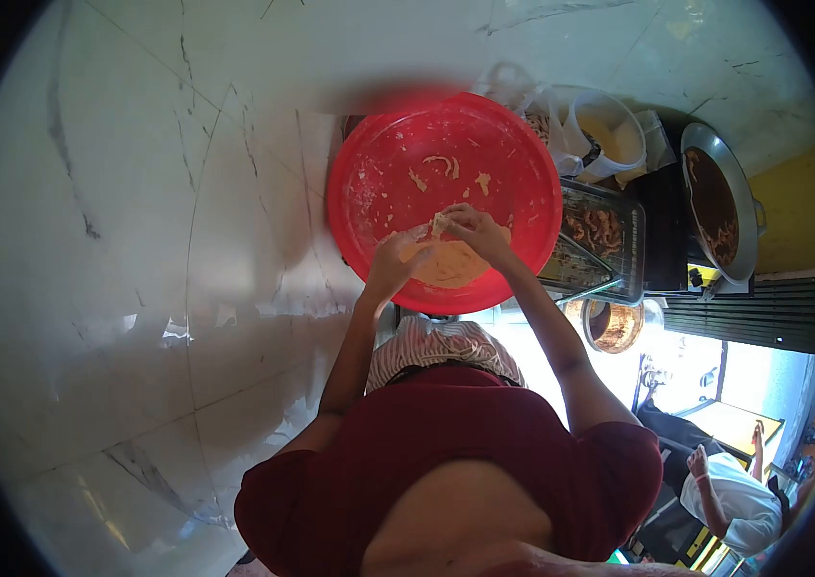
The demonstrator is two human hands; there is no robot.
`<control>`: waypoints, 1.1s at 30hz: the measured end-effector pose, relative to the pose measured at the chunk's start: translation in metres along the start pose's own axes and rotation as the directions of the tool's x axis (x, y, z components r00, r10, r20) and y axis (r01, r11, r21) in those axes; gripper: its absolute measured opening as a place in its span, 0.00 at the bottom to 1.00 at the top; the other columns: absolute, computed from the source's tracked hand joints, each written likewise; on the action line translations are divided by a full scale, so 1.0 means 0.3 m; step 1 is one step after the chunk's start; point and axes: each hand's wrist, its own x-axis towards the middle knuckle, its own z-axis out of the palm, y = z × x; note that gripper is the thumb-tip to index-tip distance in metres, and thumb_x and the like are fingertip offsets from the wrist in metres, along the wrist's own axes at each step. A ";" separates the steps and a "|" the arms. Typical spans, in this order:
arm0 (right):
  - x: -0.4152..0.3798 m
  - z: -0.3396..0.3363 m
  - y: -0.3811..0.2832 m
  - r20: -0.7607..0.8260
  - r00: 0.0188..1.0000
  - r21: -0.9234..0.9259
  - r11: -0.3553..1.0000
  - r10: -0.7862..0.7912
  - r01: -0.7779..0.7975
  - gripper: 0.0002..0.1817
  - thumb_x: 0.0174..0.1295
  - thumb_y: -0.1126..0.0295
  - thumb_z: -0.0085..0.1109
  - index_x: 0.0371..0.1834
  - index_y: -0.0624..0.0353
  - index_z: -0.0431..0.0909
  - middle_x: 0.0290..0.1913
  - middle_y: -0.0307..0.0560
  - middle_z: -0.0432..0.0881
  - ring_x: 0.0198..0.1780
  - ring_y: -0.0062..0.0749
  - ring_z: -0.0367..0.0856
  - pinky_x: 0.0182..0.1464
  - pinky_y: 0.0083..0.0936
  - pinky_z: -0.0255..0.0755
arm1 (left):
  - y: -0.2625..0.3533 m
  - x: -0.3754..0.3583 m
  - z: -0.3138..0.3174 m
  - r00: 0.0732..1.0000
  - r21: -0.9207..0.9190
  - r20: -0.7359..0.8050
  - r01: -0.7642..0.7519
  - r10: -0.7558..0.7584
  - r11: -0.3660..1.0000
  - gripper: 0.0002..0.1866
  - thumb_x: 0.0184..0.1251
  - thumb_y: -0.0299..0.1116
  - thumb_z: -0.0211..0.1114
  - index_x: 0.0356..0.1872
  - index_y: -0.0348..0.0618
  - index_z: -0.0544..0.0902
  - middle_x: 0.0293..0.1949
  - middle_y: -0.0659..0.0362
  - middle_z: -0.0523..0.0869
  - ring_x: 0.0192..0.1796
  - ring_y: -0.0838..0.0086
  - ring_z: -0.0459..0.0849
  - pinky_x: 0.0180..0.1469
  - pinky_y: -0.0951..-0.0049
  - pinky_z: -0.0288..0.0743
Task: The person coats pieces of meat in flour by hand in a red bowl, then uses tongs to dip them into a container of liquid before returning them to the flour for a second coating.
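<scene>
A wide red basin (pixel 379 154) is in front of me, its inner wall dusted with flour. Pale yellow-orange flour (pixel 456 274) is heaped at its near side. Over this heap, my right hand (pixel 477 231) pinches a small flour-coated piece (pixel 438 227) between its fingertips. My left hand (pixel 400 260) is close beside it on the left, fingers dusted white and stretched towards the piece, thumb apart. Several coated strips (pixel 482 183) lie scattered on the far part of the basin floor.
Right of the basin, a dark tray (pixel 640 252) holds browned pieces. Beyond it stands a large pan (pixel 749 207) of dark oil with pieces inside. A white tub (pixel 609 135) is at the back right, a round pot (pixel 612 327) nearer. Another person (pixel 732 505) is at lower right.
</scene>
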 end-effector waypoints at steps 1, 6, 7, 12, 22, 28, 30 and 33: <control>0.000 0.007 0.002 -0.003 1.000 -0.029 1.000 -0.008 0.008 0.16 0.62 0.60 0.56 0.45 0.59 0.80 0.52 0.44 0.72 0.54 0.29 0.71 0.55 0.25 0.66 | 0.022 0.008 -0.003 1.000 -0.063 -0.004 0.024 -0.025 0.998 0.19 0.61 0.41 0.60 0.48 0.38 0.80 0.46 0.51 0.82 0.50 0.62 0.79 0.54 0.66 0.69; -0.005 0.009 -0.025 0.061 0.998 -0.048 0.999 -0.021 0.024 0.17 0.62 0.58 0.56 0.47 0.57 0.79 0.56 0.43 0.68 0.59 0.32 0.67 0.59 0.29 0.63 | -0.039 0.045 0.022 0.998 -0.220 -0.023 -0.063 0.060 0.973 0.16 0.64 0.40 0.59 0.43 0.37 0.82 0.43 0.54 0.83 0.48 0.70 0.79 0.53 0.71 0.68; -0.008 0.011 -0.032 0.067 0.998 -0.033 0.999 -0.015 0.018 0.17 0.63 0.58 0.55 0.48 0.57 0.79 0.57 0.43 0.68 0.59 0.31 0.67 0.59 0.29 0.63 | -0.036 0.052 0.023 0.987 -0.138 -0.033 -0.161 0.158 0.977 0.16 0.64 0.40 0.59 0.42 0.37 0.82 0.41 0.55 0.84 0.48 0.72 0.79 0.52 0.72 0.68; -0.034 0.006 -0.108 0.183 0.983 0.252 0.966 0.005 -0.051 0.19 0.65 0.57 0.50 0.50 0.59 0.77 0.60 0.42 0.66 0.59 0.30 0.68 0.60 0.30 0.62 | 0.011 0.034 0.022 0.983 -0.458 0.142 0.172 -0.120 0.872 0.15 0.66 0.40 0.59 0.39 0.36 0.83 0.36 0.60 0.84 0.41 0.81 0.78 0.47 0.77 0.69; -0.028 -0.005 -0.117 0.122 0.992 0.225 0.974 -0.027 -0.001 0.18 0.67 0.59 0.48 0.50 0.59 0.77 0.55 0.42 0.72 0.55 0.28 0.72 0.58 0.28 0.64 | 0.087 0.033 0.027 0.988 -0.582 0.115 0.153 -0.105 0.799 0.17 0.68 0.40 0.57 0.43 0.34 0.82 0.36 0.62 0.84 0.41 0.83 0.78 0.45 0.79 0.70; -0.022 -0.010 -0.130 -0.021 0.974 -0.108 0.969 -0.224 0.221 0.12 0.60 0.66 0.58 0.45 0.53 0.81 0.51 0.43 0.74 0.53 0.30 0.73 0.54 0.29 0.69 | 0.092 0.031 0.015 0.991 -0.349 0.120 0.093 -0.054 0.932 0.17 0.68 0.39 0.56 0.46 0.35 0.80 0.36 0.59 0.85 0.40 0.82 0.79 0.43 0.80 0.71; -0.021 -0.009 -0.131 -0.086 0.939 -0.301 0.907 -0.333 0.294 0.12 0.56 0.68 0.62 0.44 0.52 0.82 0.52 0.43 0.73 0.52 0.31 0.73 0.53 0.29 0.70 | 0.096 0.029 0.026 0.996 -0.363 0.043 0.090 -0.080 0.927 0.17 0.67 0.38 0.56 0.46 0.34 0.80 0.36 0.58 0.85 0.39 0.82 0.79 0.42 0.80 0.71; -0.023 -0.012 -0.118 -0.133 0.920 -0.352 0.886 -0.368 0.304 0.14 0.52 0.68 0.66 0.43 0.50 0.82 0.52 0.43 0.72 0.50 0.31 0.73 0.51 0.29 0.72 | 0.099 0.032 0.042 0.996 -0.387 -0.016 0.075 -0.087 0.919 0.16 0.67 0.36 0.55 0.46 0.33 0.79 0.35 0.58 0.85 0.38 0.81 0.80 0.42 0.80 0.71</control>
